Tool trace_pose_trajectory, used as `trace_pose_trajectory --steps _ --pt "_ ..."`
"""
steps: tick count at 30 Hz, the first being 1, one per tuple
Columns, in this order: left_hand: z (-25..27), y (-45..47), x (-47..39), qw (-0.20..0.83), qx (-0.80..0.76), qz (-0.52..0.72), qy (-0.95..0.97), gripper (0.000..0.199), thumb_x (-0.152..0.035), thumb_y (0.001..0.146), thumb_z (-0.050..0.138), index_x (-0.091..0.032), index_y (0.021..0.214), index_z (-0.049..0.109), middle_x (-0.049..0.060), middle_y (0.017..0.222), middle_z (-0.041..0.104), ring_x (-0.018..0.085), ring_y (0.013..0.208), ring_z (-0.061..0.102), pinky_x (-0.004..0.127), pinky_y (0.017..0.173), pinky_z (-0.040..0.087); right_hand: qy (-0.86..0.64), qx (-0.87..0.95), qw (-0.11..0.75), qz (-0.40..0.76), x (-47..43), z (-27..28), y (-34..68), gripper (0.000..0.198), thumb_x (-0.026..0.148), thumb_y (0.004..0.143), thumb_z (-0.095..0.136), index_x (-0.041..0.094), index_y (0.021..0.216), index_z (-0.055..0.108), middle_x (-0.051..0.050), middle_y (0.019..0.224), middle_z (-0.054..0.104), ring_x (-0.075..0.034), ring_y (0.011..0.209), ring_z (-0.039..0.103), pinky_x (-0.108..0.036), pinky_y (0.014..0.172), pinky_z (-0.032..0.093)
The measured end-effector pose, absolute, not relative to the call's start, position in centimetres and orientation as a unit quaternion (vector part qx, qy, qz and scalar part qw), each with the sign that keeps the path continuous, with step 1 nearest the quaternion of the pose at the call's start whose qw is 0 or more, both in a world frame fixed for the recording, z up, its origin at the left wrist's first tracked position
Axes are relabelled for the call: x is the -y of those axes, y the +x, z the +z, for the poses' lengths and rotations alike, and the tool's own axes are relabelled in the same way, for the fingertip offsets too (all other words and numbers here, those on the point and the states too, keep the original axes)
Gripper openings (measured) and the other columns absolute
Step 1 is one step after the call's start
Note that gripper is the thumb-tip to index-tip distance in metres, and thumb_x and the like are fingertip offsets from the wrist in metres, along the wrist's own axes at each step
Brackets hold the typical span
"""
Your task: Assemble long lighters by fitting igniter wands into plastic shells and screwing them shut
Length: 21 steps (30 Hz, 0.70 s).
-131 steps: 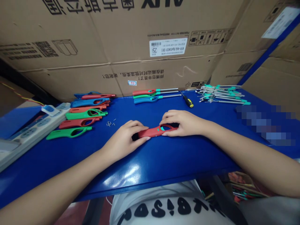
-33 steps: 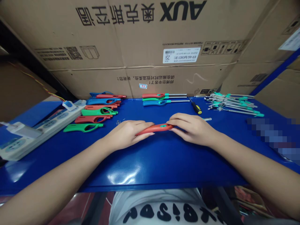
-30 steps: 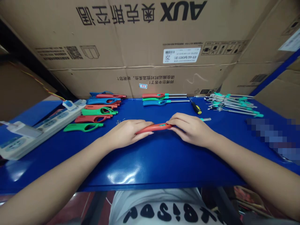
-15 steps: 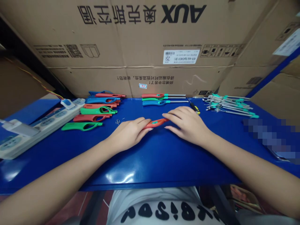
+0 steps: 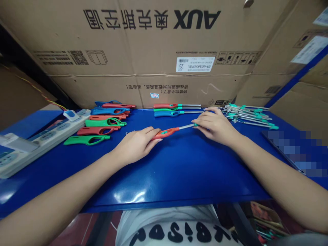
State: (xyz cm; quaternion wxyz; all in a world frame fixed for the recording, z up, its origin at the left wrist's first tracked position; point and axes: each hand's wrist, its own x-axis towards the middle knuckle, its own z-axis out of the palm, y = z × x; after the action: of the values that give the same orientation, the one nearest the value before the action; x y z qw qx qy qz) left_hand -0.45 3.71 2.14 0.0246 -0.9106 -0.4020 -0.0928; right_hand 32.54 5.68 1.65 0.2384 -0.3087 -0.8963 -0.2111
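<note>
My left hand is closed around the rear of a red lighter handle, which has a teal button and a loop at its front. A thin metal tube sticks out of that handle toward the right. At the far end of the tube, my right hand pinches a small teal collar. How the tube sits inside the handle is hidden. Behind the hands lie lighters with metal tubes: a red one, a green one and a blue one.
Several coloured lighter handles lie at the left, beside a white power strip. A pile of metal tubes with teal ends lies at the right, near a blurred-out dark flat object. A cardboard box walls off the back of the blue table.
My right hand has moved right, away from the red handle, and the metal tube with the teal collar now shows between the hands. The screwdriver behind that hand is now hidden. The view has shifted slightly.
</note>
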Motion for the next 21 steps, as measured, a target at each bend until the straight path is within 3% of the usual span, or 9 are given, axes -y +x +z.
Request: trace_pose_trajectory --steps 10,15,21 --pt "1.0 0.8 -1.6 -0.102 0.34 -0.126 -0.926 0.036 -0.04 0.105 0.041 -0.017 0.123 0.062 0.008 0.106 0.069 0.024 0.092 0.069 0.034 0.08 0.053 -0.216 0.924 0.226 -0.222 -2.5 0.7 27.4 0.023 0.02 0.101 0.05 0.008 0.099 0.069 -0.01 0.082 0.074 -0.02 0.08 0.062 -0.036 0.078 0.048" --pt "1.2 0.8 -2.1 -0.155 0.328 -0.154 -0.919 0.033 -0.04 0.105 0.044 -0.016 0.117 0.064 0.007 0.101 0.07 0.023 0.091 0.067 0.033 0.081 0.051 -0.217 0.926 0.237 -0.197 -3.0 0.6 27.8 0.023 0.021 0.102 0.05 0.008 0.102 0.07 -0.01 0.086 0.074 -0.021 0.083 0.063 -0.036 0.08 0.048" --pt "1.3 0.5 -2.9 -0.179 0.323 -0.158 -0.916 0.032 -0.04 0.104 0.046 -0.016 0.115 0.066 0.007 0.103 0.071 0.022 0.093 0.066 0.032 0.084 0.048 -0.245 0.936 0.213 -0.136 -3.3 0.7 28.5 0.029 0.029 0.101 0.053 0.01 0.118 0.067 -0.011 0.105 0.076 -0.023 0.094 0.064 -0.04 0.087 0.047"
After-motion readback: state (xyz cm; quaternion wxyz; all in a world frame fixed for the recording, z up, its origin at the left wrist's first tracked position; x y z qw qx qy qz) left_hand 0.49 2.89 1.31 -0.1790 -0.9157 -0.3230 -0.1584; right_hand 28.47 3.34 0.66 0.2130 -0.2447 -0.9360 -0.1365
